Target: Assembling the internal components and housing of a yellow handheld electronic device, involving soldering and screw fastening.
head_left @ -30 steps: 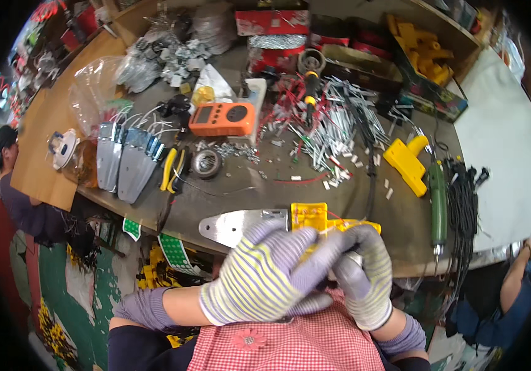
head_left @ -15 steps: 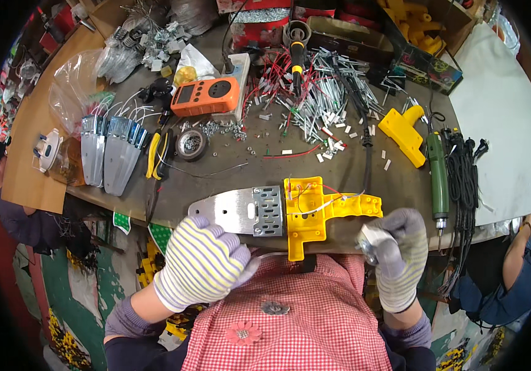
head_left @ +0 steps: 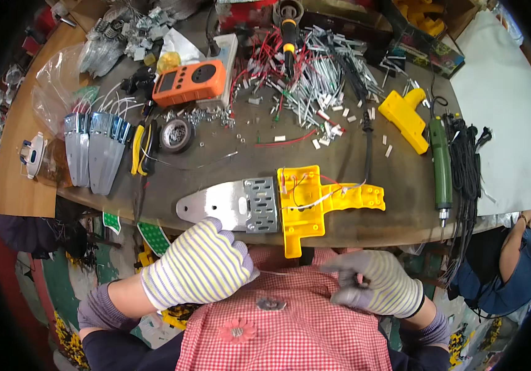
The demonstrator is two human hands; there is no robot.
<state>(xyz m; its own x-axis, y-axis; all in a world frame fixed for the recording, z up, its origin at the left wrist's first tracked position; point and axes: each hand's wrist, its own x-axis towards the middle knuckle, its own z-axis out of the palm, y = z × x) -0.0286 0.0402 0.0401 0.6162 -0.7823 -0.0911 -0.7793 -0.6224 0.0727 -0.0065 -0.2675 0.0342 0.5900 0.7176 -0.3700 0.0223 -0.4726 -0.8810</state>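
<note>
Head view — yellow shell holds wires, black ring metal bits; shell lies at the near edge of the table, open room beyond. Left hand curls closed — on what, I can't see; right hand gapes.

Gloved left hand curled closed, gloved right hand apart from it, fingers loosely bent, pointing inward.

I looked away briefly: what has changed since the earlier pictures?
The hands have parted from over the yellow shell. In the last half second, the right hand moved left, toward the left hand; its grip looks open, and the small part it held is out of sight. The left hand stays curled; shell and metal plate lie as they were.
</note>
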